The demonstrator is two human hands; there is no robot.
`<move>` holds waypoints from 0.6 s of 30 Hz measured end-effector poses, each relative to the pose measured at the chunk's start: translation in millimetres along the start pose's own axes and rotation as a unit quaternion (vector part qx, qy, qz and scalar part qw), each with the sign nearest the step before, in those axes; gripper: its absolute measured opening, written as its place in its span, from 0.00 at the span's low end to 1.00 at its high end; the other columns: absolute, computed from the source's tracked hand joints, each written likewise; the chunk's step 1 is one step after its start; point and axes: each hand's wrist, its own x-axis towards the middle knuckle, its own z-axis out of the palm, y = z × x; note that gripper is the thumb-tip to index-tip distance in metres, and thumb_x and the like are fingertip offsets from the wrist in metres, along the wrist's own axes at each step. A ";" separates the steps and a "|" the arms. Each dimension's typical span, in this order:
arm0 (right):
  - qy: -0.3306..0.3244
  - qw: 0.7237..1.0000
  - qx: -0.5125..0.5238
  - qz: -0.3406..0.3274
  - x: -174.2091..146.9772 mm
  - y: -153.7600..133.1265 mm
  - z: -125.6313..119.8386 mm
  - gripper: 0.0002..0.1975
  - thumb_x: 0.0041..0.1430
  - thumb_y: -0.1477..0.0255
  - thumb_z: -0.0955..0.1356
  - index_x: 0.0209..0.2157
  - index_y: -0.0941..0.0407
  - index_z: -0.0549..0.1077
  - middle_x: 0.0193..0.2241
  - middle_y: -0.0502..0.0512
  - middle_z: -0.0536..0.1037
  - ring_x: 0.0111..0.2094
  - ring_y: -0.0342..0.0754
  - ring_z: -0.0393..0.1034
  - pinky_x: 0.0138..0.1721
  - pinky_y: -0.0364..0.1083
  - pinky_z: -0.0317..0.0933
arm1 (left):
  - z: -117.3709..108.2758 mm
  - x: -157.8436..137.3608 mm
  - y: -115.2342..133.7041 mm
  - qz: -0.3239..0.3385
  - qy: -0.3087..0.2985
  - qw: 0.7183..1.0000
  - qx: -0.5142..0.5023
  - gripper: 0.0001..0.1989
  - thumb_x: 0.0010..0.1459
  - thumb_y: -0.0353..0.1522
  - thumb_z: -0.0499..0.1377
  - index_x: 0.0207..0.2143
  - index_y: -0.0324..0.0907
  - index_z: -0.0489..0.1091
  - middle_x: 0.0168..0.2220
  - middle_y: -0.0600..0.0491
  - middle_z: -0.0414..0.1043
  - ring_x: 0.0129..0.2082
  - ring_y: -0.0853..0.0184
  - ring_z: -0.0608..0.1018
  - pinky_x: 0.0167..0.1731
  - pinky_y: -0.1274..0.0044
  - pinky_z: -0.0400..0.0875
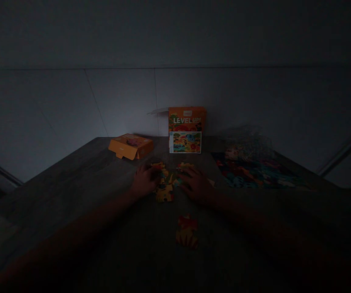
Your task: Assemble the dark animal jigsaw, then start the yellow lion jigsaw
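Observation:
The scene is very dark. My left hand (144, 180) lies at the left side of several joined jigsaw puzzle pieces (164, 193), its fingers reaching over their edge. From the right, my right hand (196, 184) rests with its fingers spread over more puzzle pieces (185, 166). Neither hand visibly lifts anything, though the fingertips are dim. Closer to me lies a separate pair of puzzle pieces (187, 232), red and yellow, which look joined.
An orange box (187, 116) marked "LEVEL UP!" stands at the back, a picture card (186, 142) leaning on it. To its left is an opened orange box (131, 145). At right, a clear plastic bag (247, 144) lies on a colourful sheet or puzzle (263, 173). A wall (126, 97) borders the table (80, 183).

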 end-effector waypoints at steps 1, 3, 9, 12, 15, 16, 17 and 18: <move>0.004 1.000 -0.003 0.011 0.3 -0.4 -0.2 0.21 0.68 0.68 0.65 0.61 0.54 0.69 0.61 0.62 0.64 0.64 0.60 0.52 0.63 0.62 0.48 | -0.3 -1.1 1.8 0.013 -0.005 1.000 0.001 0.18 0.59 0.39 0.59 0.51 0.46 0.74 0.54 0.44 0.68 0.56 0.52 0.69 0.57 0.59 0.64; 0.006 1.000 -0.007 0.010 0.9 -0.8 -0.9 0.21 0.68 0.72 0.65 0.61 0.53 0.69 0.62 0.61 0.63 0.64 0.60 0.52 0.63 0.62 0.48 | -1.0 -2.9 4.3 0.039 -0.015 0.999 0.004 0.20 0.60 0.40 0.59 0.53 0.45 0.73 0.56 0.44 0.67 0.57 0.51 0.68 0.57 0.57 0.63; -0.015 0.995 0.007 -0.094 0.8 -0.2 -3.8 0.19 0.68 0.75 0.65 0.57 0.45 0.73 0.65 0.58 0.58 0.64 0.61 0.51 0.62 0.63 0.48 | -2.7 -7.5 8.4 0.110 -0.045 0.993 0.010 0.23 0.60 0.41 0.59 0.57 0.48 0.70 0.60 0.46 0.64 0.61 0.51 0.64 0.60 0.57 0.58; 0.007 0.996 0.019 -0.084 0.2 -0.6 -3.8 0.16 0.68 0.73 0.66 0.55 0.46 0.75 0.63 0.60 0.61 0.63 0.60 0.54 0.61 0.62 0.50 | -4.2 -6.9 9.0 0.104 -0.049 0.993 0.009 0.18 0.60 0.39 0.59 0.53 0.52 0.73 0.60 0.51 0.65 0.61 0.54 0.65 0.62 0.59 0.56; 0.021 0.999 0.014 -0.033 0.1 -0.9 -3.8 0.16 0.67 0.75 0.67 0.52 0.48 0.77 0.60 0.61 0.65 0.60 0.60 0.58 0.60 0.61 0.52 | -5.5 -1.0 3.4 0.025 -0.021 0.999 0.015 0.17 0.63 0.35 0.55 0.52 0.49 0.74 0.58 0.49 0.67 0.59 0.55 0.68 0.59 0.61 0.61; 0.022 1.000 0.011 -0.019 0.2 -0.7 -3.9 0.16 0.66 0.76 0.67 0.52 0.49 0.77 0.60 0.62 0.66 0.59 0.61 0.59 0.60 0.61 0.53 | -5.7 1.6 0.3 -0.010 -0.009 1.000 0.019 0.18 0.63 0.34 0.54 0.53 0.47 0.73 0.57 0.46 0.68 0.58 0.54 0.69 0.57 0.61 0.63; 0.025 1.000 0.008 -0.010 0.3 -0.4 -4.0 0.16 0.65 0.76 0.67 0.52 0.50 0.77 0.59 0.62 0.66 0.59 0.61 0.59 0.59 0.62 0.53 | -5.8 4.1 -2.7 -0.042 0.000 0.999 0.024 0.19 0.63 0.35 0.53 0.54 0.44 0.72 0.56 0.44 0.69 0.56 0.52 0.71 0.55 0.61 0.66; 0.027 1.000 0.007 -0.009 0.5 0.1 -3.9 0.17 0.65 0.77 0.67 0.53 0.50 0.77 0.59 0.63 0.66 0.59 0.61 0.59 0.59 0.62 0.53 | -5.8 6.2 -5.5 -0.066 0.005 0.997 0.029 0.20 0.63 0.35 0.53 0.55 0.42 0.72 0.55 0.42 0.70 0.55 0.51 0.72 0.53 0.60 0.68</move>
